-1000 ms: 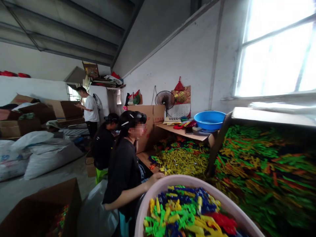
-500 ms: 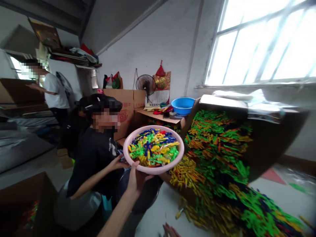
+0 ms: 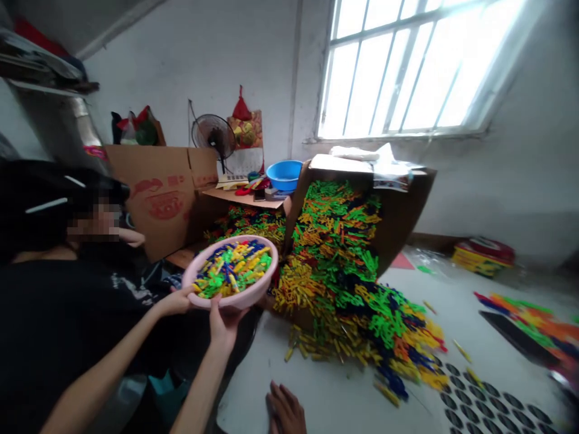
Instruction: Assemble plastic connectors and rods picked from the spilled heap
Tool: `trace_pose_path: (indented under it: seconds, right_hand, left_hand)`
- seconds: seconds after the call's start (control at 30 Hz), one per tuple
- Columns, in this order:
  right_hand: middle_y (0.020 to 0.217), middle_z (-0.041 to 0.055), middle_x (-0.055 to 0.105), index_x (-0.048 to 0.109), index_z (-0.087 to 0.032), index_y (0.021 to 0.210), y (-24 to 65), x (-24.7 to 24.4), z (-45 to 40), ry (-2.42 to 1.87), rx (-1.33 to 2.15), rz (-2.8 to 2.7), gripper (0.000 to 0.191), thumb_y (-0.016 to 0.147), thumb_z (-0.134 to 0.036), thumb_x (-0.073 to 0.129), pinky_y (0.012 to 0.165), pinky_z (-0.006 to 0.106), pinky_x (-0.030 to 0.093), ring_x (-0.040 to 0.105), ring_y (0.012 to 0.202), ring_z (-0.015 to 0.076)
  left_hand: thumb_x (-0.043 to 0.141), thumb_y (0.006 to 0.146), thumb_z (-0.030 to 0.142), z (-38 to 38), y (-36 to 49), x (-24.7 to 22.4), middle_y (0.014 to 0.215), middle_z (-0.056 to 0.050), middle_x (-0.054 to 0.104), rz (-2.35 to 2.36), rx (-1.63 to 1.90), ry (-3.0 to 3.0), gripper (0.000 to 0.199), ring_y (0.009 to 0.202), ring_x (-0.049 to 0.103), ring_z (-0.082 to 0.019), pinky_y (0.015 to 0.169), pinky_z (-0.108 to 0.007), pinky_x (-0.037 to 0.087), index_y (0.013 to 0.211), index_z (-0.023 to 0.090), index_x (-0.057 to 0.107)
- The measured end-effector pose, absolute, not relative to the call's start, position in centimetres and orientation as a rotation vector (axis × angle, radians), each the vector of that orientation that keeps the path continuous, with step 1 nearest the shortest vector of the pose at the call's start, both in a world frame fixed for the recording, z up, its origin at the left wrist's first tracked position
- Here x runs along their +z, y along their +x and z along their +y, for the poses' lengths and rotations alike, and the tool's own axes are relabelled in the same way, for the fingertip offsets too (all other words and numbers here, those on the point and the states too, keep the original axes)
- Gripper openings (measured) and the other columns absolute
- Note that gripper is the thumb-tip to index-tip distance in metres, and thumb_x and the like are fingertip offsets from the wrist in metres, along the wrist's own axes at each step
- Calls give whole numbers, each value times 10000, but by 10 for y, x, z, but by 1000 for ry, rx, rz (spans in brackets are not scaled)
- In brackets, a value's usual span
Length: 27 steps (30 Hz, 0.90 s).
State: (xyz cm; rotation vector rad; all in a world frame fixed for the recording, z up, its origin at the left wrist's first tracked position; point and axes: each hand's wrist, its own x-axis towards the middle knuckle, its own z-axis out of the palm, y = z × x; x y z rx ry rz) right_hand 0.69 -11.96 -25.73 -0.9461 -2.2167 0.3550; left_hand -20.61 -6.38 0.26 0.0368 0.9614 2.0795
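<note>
My left hand (image 3: 226,328) grips the near rim of a pink basin (image 3: 270,283), thumb over the edge and fingers underneath. The basin is tilted and full of small yellow, green and blue plastic pieces (image 3: 235,265). Another person's hand (image 3: 175,302) holds its left side. At the bottom edge of the view, my right hand (image 3: 286,410) rests on the white table (image 3: 253,386) with its fingers extended and nothing held. Right of the basin, a large pile of similar coloured pieces (image 3: 335,259) spills from a tipped cardboard box (image 3: 402,223) onto the table.
A person in a black shirt (image 3: 81,313) sits close at the left. Behind the basin are a cardboard box (image 3: 158,199), a fan (image 3: 213,135) and a blue basin (image 3: 284,175). At the right lie oval black stickers (image 3: 484,404), a dark tray (image 3: 520,337) and a tin (image 3: 484,256).
The view has swung right, bringing more table into sight. The pink basin appears further left and more tilted, still held by both people. More of my right hand shows on the table.
</note>
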Motion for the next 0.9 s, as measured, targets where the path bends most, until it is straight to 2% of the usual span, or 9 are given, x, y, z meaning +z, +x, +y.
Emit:
trace_pose_path:
  seconds: [0.13,0.2,0.33,0.4,0.47,0.5,0.6,0.77,0.9]
  right_hand:
    - [1370,35,614,667,-307,1232,8,-236,-134,-1042,556,-2187,461,824,-130,546,985,461,522,587,1248,281]
    - [1331,62,646,674,-283,1214,8,-223,-131,-1089,625,-2126,401,868,-157,516,985,463,517,601,1221,268]
    - [1340,107,632,590,-231,1335,29,-193,-79,-1118,481,-2093,532,834,-98,468,1031,466,469,559,1262,262]
    - [1490,126,483,523,-218,1405,50,-177,-40,-1294,284,-2063,592,828,-96,472,1098,506,378,434,1375,291]
    - [1579,131,339,477,-228,1445,74,-166,-5,-1485,125,-2074,633,822,-121,519,1121,546,310,306,1445,341]
    - [1577,131,342,503,-229,1427,85,-163,8,-1510,105,-2143,596,837,-153,542,1132,552,283,296,1445,355]
    - [1448,132,528,618,-237,1306,115,-160,29,-1455,213,-2300,442,865,-228,587,1135,520,273,405,1374,347]
    - [1179,124,704,696,-207,1105,133,-158,29,-1406,326,-2074,257,915,-302,550,1118,505,266,541,1226,314]
    - [986,97,730,661,-174,1110,127,-155,21,-1407,398,-1864,334,981,-287,375,961,412,431,649,967,244]
  left_hand:
    - [609,843,442,-70,-250,2,1346,-53,556,1062,2205,262,398,1258,544,-297,934,-526,540,1221,330,552]
    - [639,824,464,-73,-262,-12,1381,-88,539,1192,2157,446,434,1279,538,-298,971,-514,513,1214,288,565]
    - [572,841,505,-74,-220,-76,1148,-167,693,1665,1522,1106,442,1067,667,-298,890,-440,538,1108,161,650]
    - [585,822,486,-74,-172,-112,1020,-137,729,1763,1221,1406,411,963,688,-283,882,-437,534,1059,161,674]
    - [687,746,420,-72,-122,-141,1074,-138,709,1793,1159,1474,391,1049,644,-308,953,-464,494,1043,166,680]
    - [701,739,371,-70,-101,-151,1111,-147,689,1818,1155,1490,374,1108,608,-323,996,-488,458,1049,163,677]
    - [626,807,250,-62,-66,-165,1113,-154,649,1883,1167,1519,224,1178,544,-323,1057,-529,382,1007,158,666]
    - [574,868,272,-54,-67,-161,930,-93,657,1866,1285,1404,95,974,615,-265,965,-430,456,885,201,635]
    - [577,888,347,-54,-55,-146,879,-60,670,1789,1395,1241,141,853,641,-235,867,-353,491,955,232,623]
